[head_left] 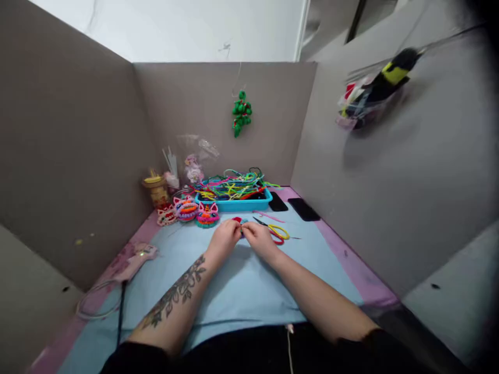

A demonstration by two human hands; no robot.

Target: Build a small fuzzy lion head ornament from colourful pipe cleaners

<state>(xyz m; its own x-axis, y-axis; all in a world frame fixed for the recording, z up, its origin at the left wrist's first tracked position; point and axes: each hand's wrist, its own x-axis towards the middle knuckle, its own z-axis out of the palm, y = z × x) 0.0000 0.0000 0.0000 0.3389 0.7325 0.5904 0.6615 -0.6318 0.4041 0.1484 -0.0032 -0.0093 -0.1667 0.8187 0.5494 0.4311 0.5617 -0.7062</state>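
Light-blue cloth (312, 280) covers most of a pink tabletop (339, 249), bounded on three sides by grey partitions (187, 104). Near the centre, the left hand (226, 235) and right hand (259, 239) meet, their fingertips pinched narrowly on a small multicoloured piece (236, 219); red and blue portions show between and beyond the fingers, which hide its full shape. Just beside the right hand lies a pair of scissors (270, 226) with one yellow and one red handle loop, blades pointing away to the left. Behind them rests a single pink pipe cleaner (270, 215). Farther back, a turquoise tray (234, 206) holds a tangled heap of many-coloured pipe cleaners (237, 184); to its right lie two dark smartphones (304, 209). At front left of the tray stand three fuzzy animal heads (208, 216) with pointed ears. A pink glue gun (132, 264) lies at the left edge, and a green ornament (242, 111) hangs against the back partition.
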